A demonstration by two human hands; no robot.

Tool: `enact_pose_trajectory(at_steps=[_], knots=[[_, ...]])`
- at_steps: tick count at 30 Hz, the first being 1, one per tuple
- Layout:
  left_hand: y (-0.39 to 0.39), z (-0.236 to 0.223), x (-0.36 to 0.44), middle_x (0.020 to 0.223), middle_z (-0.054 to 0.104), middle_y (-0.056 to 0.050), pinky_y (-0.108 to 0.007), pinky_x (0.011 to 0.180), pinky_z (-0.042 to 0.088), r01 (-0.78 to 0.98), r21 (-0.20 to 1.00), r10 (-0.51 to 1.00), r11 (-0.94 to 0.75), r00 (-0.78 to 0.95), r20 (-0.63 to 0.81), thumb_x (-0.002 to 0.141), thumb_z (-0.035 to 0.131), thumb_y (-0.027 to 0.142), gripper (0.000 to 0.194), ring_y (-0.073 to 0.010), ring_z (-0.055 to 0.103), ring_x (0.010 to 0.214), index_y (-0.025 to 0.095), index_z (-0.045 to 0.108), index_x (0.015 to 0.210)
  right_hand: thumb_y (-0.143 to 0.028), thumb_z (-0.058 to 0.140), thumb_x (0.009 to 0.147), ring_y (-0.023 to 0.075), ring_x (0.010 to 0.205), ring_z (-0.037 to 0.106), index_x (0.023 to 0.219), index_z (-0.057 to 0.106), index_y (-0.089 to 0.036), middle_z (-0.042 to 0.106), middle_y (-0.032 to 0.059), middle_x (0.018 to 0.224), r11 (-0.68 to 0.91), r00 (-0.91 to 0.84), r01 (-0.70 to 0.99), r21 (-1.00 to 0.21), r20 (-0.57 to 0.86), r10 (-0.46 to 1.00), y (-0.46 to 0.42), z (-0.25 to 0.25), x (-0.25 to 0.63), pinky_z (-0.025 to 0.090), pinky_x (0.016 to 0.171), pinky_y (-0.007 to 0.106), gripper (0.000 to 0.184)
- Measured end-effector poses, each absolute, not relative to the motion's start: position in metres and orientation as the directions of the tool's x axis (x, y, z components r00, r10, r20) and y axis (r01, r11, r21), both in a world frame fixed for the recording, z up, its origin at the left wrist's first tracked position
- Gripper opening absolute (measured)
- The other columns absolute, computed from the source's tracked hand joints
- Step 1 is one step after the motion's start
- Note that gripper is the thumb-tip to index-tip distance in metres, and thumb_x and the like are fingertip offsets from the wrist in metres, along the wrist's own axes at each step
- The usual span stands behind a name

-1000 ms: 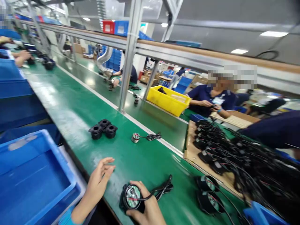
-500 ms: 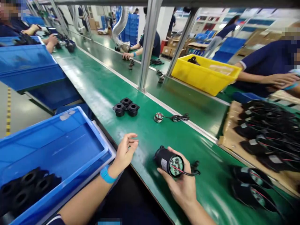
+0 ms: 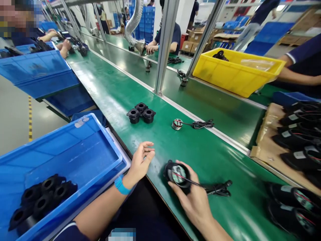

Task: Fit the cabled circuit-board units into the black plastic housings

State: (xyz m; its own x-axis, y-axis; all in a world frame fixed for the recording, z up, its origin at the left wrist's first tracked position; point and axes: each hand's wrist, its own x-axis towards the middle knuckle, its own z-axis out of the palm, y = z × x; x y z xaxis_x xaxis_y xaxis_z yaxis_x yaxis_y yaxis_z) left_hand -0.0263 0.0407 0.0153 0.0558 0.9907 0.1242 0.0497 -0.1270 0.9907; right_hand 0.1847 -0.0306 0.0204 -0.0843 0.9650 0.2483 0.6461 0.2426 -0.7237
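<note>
My right hand [image 3: 194, 197] is wrapped round a black round motor [image 3: 177, 174] with a green circuit face, resting on the green conveyor belt [image 3: 120, 97]. Its black cable [image 3: 217, 188] trails right on the belt. My left hand [image 3: 140, 161], wearing a blue wristband, hovers open at the belt's near edge, fingers spread, holding nothing. Farther on the belt sit three black housings [image 3: 141, 112] in a cluster and a small metal rotor with a coiled wire [image 3: 177, 124].
A blue bin [image 3: 82, 147] at my left holds several black housings [image 3: 40, 197]. More wired motors [image 3: 296, 201] lie at right, some on cardboard [image 3: 265, 140]. A yellow bin [image 3: 233, 73], metal posts [image 3: 164, 47] and other workers line the far side.
The view has tilted down and closer. My right hand turned the motor so its circuit face points up and set it lower on the belt; the left hand stays open.
</note>
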Motion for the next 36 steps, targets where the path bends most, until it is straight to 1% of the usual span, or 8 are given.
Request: enact_pose_trajectory(at_steps=[16, 20, 23, 26, 29, 31, 34, 36], knots=[[0.038, 0.013, -0.028, 0.129, 0.059, -0.012, -0.037, 0.093, 0.054, 0.084, 0.975, 0.976, -0.205, 0.089, 0.197, 0.103, 0.050, 0.050, 0.039, -0.0214, 0.065, 0.110, 0.023, 0.049, 0.132, -0.037, 0.061, 0.096, 0.0318, 0.135, 0.055, 0.152, 0.034, -0.024, 0.059, 0.0128, 0.141, 0.326, -0.191, 0.709, -0.626, 0.274, 0.943, -0.030, 0.009, 0.183, 0.048, 0.111, 0.055, 0.063], [0.031, 0.013, -0.031, 0.133, 0.061, -0.014, -0.047, 0.107, 0.048, 0.146, 0.921, 0.914, -0.361, 0.252, 0.319, 0.084, 0.067, 0.069, 0.066, -0.0300, 0.060, 0.122, 0.024, 0.058, 0.131, -0.040, 0.061, 0.097, 0.0338, 0.139, 0.051, 0.159, 0.023, -0.024, 0.055, 0.0146, 0.147, 0.371, -0.245, 0.721, -0.585, 0.286, 0.927, -0.027, 0.001, 0.184, 0.049, 0.110, 0.057, 0.074], [0.027, 0.015, -0.029, 0.139, 0.059, -0.015, -0.049, 0.109, 0.047, 0.267, 0.809, 0.817, -0.524, 0.425, 0.389, 0.071, 0.078, 0.069, 0.074, -0.0333, 0.059, 0.126, 0.027, 0.063, 0.130, -0.047, 0.061, 0.096, 0.0365, 0.137, 0.052, 0.164, 0.006, -0.015, 0.043, 0.0220, 0.156, 0.421, -0.311, 0.761, -0.494, 0.291, 0.905, -0.035, 0.004, 0.191, 0.053, 0.106, 0.056, 0.092], [0.026, 0.018, -0.026, 0.136, 0.063, -0.014, -0.049, 0.107, 0.049, 0.362, 0.741, 0.792, -0.565, 0.489, 0.365, 0.069, 0.081, 0.066, 0.071, -0.0324, 0.063, 0.120, 0.029, 0.066, 0.127, -0.046, 0.060, 0.097, 0.0331, 0.106, 0.073, 0.155, 0.037, -0.017, 0.068, 0.0174, 0.130, 0.481, -0.400, 0.808, -0.340, 0.283, 0.872, -0.050, 0.027, 0.207, 0.063, 0.084, 0.046, 0.069], [0.026, 0.020, -0.021, 0.130, 0.068, -0.013, -0.048, 0.104, 0.051, 0.374, 0.709, 0.769, -0.598, 0.519, 0.374, 0.072, 0.083, 0.059, 0.064, -0.0315, 0.066, 0.115, 0.030, 0.068, 0.127, -0.042, 0.066, 0.094, 0.0235, 0.072, 0.074, 0.119, 0.067, -0.030, 0.077, 0.0039, 0.092, 0.532, -0.441, 0.770, -0.353, 0.310, 0.842, -0.054, 0.059, 0.231, 0.060, 0.064, 0.034, 0.027], [0.026, 0.021, -0.019, 0.126, 0.070, -0.013, -0.046, 0.103, 0.052, 0.375, 0.688, 0.750, -0.621, 0.541, 0.382, 0.075, 0.082, 0.056, 0.062, -0.0315, 0.068, 0.113, 0.028, 0.069, 0.129, -0.049, 0.072, 0.088, 0.0246, 0.081, 0.074, 0.118, 0.067, -0.033, 0.076, 0.0039, 0.099, 0.547, -0.453, 0.742, -0.386, 0.313, 0.835, -0.047, 0.071, 0.252, 0.059, 0.068, 0.035, 0.034], [0.024, 0.023, -0.016, 0.126, 0.071, -0.014, -0.044, 0.101, 0.056, 0.409, 0.667, 0.745, -0.623, 0.569, 0.348, 0.080, 0.078, 0.054, 0.055, -0.0321, 0.070, 0.114, 0.026, 0.070, 0.127, -0.067, 0.074, 0.077, 0.0340, 0.105, 0.070, 0.138, 0.060, -0.032, 0.071, 0.0096, 0.122, 0.530, -0.484, 0.768, -0.361, 0.215, 0.848, -0.027, 0.062, 0.282, 0.058, 0.085, 0.047, 0.072], [0.023, 0.025, -0.016, 0.128, 0.071, -0.014, -0.043, 0.099, 0.058, 0.426, 0.658, 0.745, -0.621, 0.581, 0.327, 0.083, 0.076, 0.053, 0.052, -0.0319, 0.070, 0.116, 0.026, 0.070, 0.127, -0.067, 0.071, 0.081, 0.0326, 0.099, 0.071, 0.131, 0.066, -0.032, 0.073, 0.0093, 0.114, 0.494, -0.482, 0.782, -0.379, 0.134, 0.866, -0.018, 0.052, 0.293, 0.058, 0.083, 0.047, 0.061]])
